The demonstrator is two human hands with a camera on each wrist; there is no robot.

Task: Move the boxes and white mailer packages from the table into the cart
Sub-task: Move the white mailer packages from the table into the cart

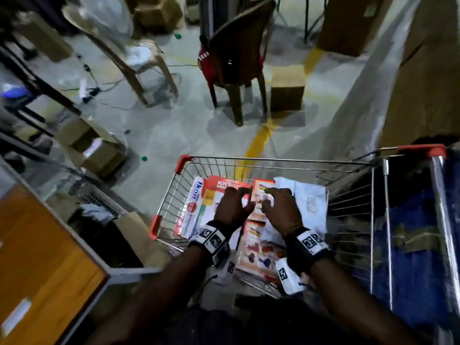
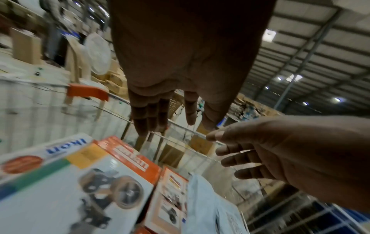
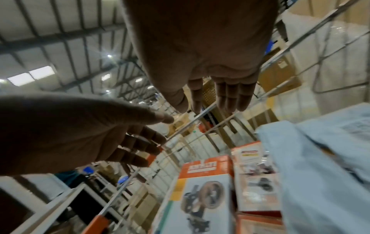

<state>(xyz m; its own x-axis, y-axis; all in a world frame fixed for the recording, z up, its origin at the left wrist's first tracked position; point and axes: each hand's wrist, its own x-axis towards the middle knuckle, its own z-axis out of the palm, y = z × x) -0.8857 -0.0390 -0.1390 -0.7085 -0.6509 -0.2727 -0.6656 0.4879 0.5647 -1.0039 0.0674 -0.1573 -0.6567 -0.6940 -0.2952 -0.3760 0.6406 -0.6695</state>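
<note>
both hands, left hand and right hand, hover loose-fingered and empty over the cart, so i'd grab stiff boxes by edges, floppy white mailers underneath.

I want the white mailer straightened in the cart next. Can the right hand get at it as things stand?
Probably yes. The right hand hovers open and holding nothing above the cart, and the white mailer lies uncovered just to its right, with nothing between them.
</note>
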